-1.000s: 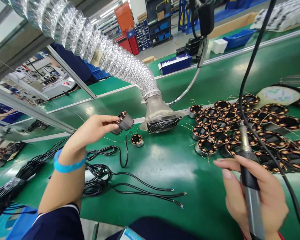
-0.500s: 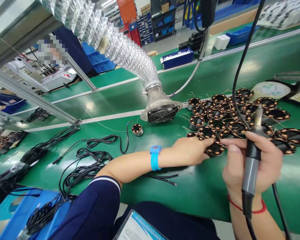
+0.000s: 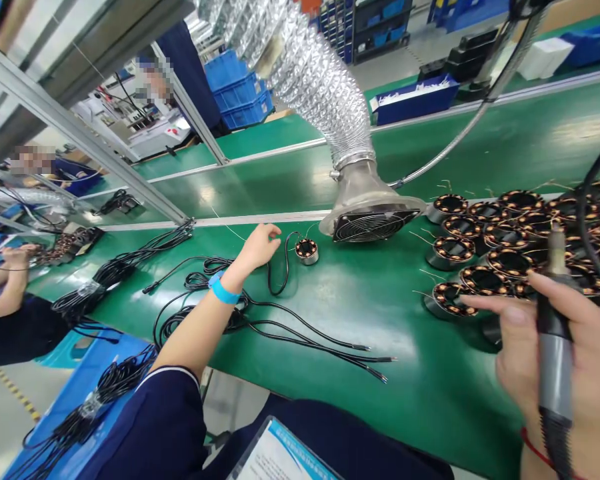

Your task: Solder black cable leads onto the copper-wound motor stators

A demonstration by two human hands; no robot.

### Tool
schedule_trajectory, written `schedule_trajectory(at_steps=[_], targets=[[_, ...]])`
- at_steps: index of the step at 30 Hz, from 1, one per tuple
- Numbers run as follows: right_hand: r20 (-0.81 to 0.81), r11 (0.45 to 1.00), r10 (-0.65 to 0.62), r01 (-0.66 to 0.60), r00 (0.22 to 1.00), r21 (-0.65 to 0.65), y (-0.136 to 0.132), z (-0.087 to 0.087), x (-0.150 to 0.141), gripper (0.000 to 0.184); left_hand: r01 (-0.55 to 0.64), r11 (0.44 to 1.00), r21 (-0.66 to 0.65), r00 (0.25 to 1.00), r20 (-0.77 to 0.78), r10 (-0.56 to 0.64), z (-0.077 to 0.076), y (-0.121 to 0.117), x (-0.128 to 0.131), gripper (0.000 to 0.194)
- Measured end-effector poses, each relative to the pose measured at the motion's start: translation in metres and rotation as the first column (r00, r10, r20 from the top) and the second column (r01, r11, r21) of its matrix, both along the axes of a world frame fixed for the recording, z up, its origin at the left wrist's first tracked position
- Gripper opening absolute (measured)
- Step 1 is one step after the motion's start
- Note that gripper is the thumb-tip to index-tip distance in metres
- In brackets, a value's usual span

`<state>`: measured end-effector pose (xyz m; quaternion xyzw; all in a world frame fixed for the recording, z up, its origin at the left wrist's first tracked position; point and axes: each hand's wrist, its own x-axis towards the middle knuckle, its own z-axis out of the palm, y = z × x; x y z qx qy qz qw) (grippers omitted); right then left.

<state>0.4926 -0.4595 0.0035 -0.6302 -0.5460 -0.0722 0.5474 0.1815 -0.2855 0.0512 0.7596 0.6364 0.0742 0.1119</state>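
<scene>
My left hand is stretched out over the green belt with loosely bent fingers and nothing visible in them. It hovers by a black cable loop and a single copper-wound stator just to its right. A blue band sits on that wrist. My right hand at the lower right grips a grey soldering iron, tip pointing up, beside a pile of several wound stators.
A fume hood on a silver flexible duct rests on the green belt. Black cables sprawl on the belt and fill a blue bin. Another person's arm works at far left. A blue tray stands behind.
My left hand has swung from the stator pile at the right back to the left, near the cable loop and the lone stator. The view has turned left; the soldering iron stays gripped.
</scene>
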Motion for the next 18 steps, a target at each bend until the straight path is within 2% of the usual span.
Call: schedule_trajectory(at_steps=[3, 5, 6, 8, 11, 12, 14, 16, 17, 18], targets=[[0.231, 0.998, 0.015, -0.001, 0.973, -0.06, -0.001, 0.013, -0.002, 0.039, 0.025, 0.995, -0.101, 0.999, -0.032, -0.028, -0.03, 0.008, -0.006, 0.025], [0.298, 0.991, 0.031, 0.009, 0.954, -0.133, -0.002, 0.021, -0.001, 0.04, 0.032, 0.993, -0.117, 0.998, -0.041, -0.037, -0.041, 0.009, 0.0, 0.015], [0.324, 0.988, 0.043, 0.008, 0.945, -0.153, -0.002, 0.024, 0.0, 0.041, 0.029, 0.992, -0.121, 0.999, -0.042, -0.034, -0.041, 0.01, 0.001, 0.011], [0.4, 0.987, 0.07, -0.005, 0.914, -0.16, -0.002, 0.027, 0.002, 0.041, 0.007, 0.993, -0.119, 0.999, -0.034, -0.011, -0.032, 0.013, -0.004, 0.009], [0.562, 0.966, 0.143, 0.009, 0.815, -0.259, -0.001, 0.025, 0.002, 0.04, -0.063, 0.997, -0.055, 0.998, 0.012, 0.063, -0.004, 0.011, -0.029, 0.013], [0.624, 0.95, 0.17, 0.042, 0.763, -0.31, -0.002, 0.023, 0.001, 0.04, -0.081, 0.996, -0.035, 0.994, 0.064, 0.083, 0.006, 0.007, -0.039, 0.016], [0.72, 0.911, 0.213, 0.133, 0.66, -0.391, -0.002, 0.018, -0.003, 0.037, -0.066, 0.996, -0.055, 0.957, 0.281, 0.079, 0.021, -0.009, -0.053, 0.02], [0.761, 0.894, 0.226, 0.181, 0.608, -0.409, 0.0, 0.012, -0.008, 0.032, 0.085, 0.979, -0.185, 0.868, 0.496, 0.018, 0.027, -0.035, -0.056, 0.022], [0.759, 0.897, 0.23, 0.171, 0.609, -0.408, 0.001, 0.009, -0.01, 0.031, 0.201, 0.941, -0.272, 0.829, 0.559, -0.016, 0.026, -0.05, -0.052, 0.022], [0.747, 0.903, 0.238, 0.142, 0.62, -0.405, 0.002, 0.007, -0.012, 0.031, 0.32, 0.878, -0.357, 0.808, 0.586, -0.057, 0.024, -0.064, -0.046, 0.021]])
